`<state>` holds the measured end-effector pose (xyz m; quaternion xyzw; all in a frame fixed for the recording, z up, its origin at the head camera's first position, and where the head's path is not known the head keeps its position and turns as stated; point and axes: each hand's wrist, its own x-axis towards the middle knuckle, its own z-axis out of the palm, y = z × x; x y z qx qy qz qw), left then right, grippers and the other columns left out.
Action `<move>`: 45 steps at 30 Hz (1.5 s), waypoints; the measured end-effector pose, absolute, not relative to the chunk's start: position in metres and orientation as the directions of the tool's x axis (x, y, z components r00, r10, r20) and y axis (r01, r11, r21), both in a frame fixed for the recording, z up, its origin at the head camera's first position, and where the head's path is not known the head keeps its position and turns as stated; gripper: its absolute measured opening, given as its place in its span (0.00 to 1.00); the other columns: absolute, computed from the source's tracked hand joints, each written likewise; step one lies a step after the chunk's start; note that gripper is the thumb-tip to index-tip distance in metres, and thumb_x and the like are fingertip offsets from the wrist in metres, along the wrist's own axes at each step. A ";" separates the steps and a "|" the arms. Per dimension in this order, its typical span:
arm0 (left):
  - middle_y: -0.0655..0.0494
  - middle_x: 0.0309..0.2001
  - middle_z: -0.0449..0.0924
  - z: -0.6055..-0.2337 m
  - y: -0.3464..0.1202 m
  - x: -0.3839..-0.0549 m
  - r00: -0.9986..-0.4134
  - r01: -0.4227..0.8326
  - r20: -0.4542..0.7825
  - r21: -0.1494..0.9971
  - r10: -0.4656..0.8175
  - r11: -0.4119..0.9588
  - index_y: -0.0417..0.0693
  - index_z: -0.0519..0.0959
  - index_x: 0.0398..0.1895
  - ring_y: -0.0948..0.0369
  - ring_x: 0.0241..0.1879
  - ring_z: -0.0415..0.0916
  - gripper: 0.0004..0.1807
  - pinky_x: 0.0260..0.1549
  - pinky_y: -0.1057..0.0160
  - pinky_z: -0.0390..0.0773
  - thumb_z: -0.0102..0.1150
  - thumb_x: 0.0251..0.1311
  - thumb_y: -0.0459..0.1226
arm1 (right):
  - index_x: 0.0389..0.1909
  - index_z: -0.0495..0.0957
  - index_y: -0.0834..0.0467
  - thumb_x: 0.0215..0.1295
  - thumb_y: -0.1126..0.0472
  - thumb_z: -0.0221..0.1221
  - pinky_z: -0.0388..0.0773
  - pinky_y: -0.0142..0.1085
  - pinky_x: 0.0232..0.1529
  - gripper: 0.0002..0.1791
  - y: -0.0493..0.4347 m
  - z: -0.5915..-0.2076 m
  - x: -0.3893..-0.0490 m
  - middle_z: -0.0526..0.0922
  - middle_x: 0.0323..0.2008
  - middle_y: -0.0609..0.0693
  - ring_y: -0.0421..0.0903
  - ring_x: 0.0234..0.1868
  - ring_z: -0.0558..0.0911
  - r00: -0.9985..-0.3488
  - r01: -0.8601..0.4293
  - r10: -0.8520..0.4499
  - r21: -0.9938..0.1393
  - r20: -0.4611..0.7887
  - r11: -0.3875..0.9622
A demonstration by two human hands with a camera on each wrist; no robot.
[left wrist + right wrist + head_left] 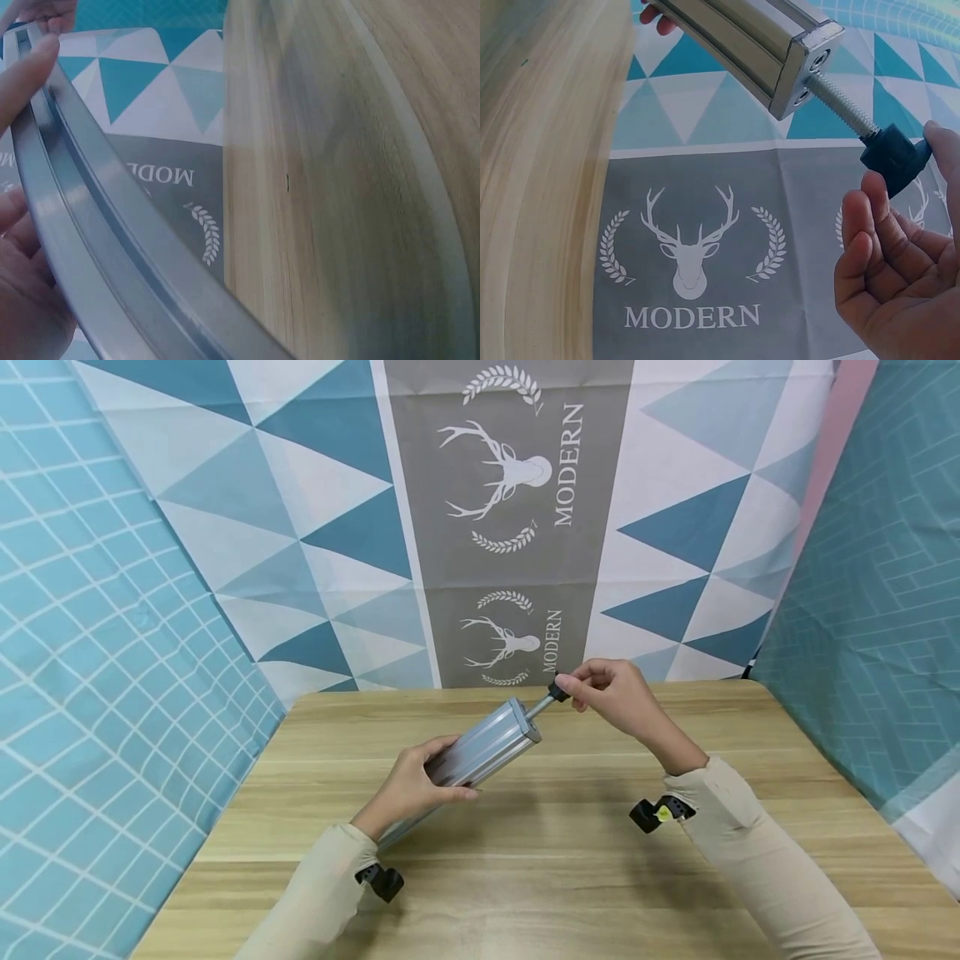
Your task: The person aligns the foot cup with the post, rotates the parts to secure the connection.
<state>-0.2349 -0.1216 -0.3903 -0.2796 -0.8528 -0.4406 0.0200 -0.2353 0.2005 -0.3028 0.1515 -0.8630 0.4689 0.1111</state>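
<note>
A silver aluminium profile (483,745) with long grooves slants up to the right above the table. My left hand (411,787) grips it around its sides, thumb on the near side. On its upper end sits a metal end plate (808,67) with screw holes. Out of that plate sticks the threaded stem (844,103) of a levelling foot, which ends in a dark round base (894,156). My right hand (621,695) pinches that base between thumb and fingers. In the left wrist view the grooved side of the profile (112,202) runs past close to the camera.
The wooden table (570,877) lies beneath both hands. A patterned cloth (330,510) with deer heads hangs behind its far edge. Blue tiled cloths stand at the left (97,635) and right (885,593). Each sleeve carries a black wrist mount (384,882).
</note>
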 end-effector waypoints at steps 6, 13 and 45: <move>0.52 0.58 0.75 -0.390 -0.131 -0.242 -0.830 0.461 0.195 0.768 0.523 0.444 0.51 0.70 0.66 0.58 0.51 0.74 0.45 0.49 0.54 0.72 0.78 0.41 0.47 | 0.32 0.82 0.56 0.63 0.43 0.60 0.70 0.38 0.27 0.19 0.200 -0.302 -0.235 0.81 0.23 0.52 0.49 0.27 0.79 -0.926 -0.375 -0.167 -0.778 0.338 0.505; 0.49 0.57 0.76 -0.389 -0.140 -0.248 -0.802 0.457 0.153 0.780 0.578 0.427 0.44 0.70 0.65 0.56 0.50 0.73 0.43 0.49 0.53 0.72 0.76 0.43 0.44 | 0.33 0.82 0.56 0.63 0.43 0.61 0.71 0.38 0.27 0.18 0.199 -0.302 -0.234 0.82 0.23 0.51 0.49 0.28 0.80 -0.926 -0.375 -0.174 -0.777 0.334 0.505; 0.48 0.55 0.79 -0.400 -0.137 -0.243 -0.851 0.394 0.205 0.858 0.483 0.329 0.45 0.74 0.62 0.57 0.49 0.76 0.38 0.46 0.60 0.73 0.77 0.42 0.36 | 0.46 0.81 0.59 0.65 0.54 0.61 0.78 0.35 0.35 0.15 0.218 -0.295 -0.236 0.85 0.35 0.54 0.44 0.34 0.82 -0.889 -0.443 -0.368 -0.723 0.274 0.530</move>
